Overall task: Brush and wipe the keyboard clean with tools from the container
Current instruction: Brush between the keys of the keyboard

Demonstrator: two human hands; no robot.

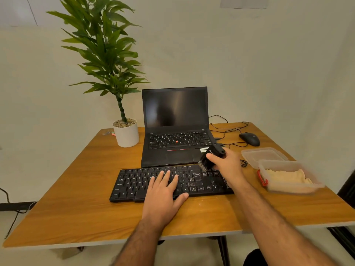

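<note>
- Desk (76,198): wooden top, set against a pale wall.
- Keyboard (134,185): black, full-size, lying flat near the front edge, centre, just in front of the laptop.
- Left hand (163,196): fingers spread, palm down, pressing flat on the keyboard's middle keys; grasps nothing.
- Right hand (227,164): clenched around a black brush (210,156), bristles angled down at the keyboard's upper right keys.
- Container (290,177): clear plastic, red latch, toward the right edge; a yellow cloth (286,178) lies inside.
- Lid (263,155): clear, touching the container's far side.
- Laptop (176,127): open, screen dark, at the back centre.
- Mouse (249,138): black, near the back right corner, cables trailing beside it.
- Potted plant (125,131): white pot, near the back left corner.
</note>
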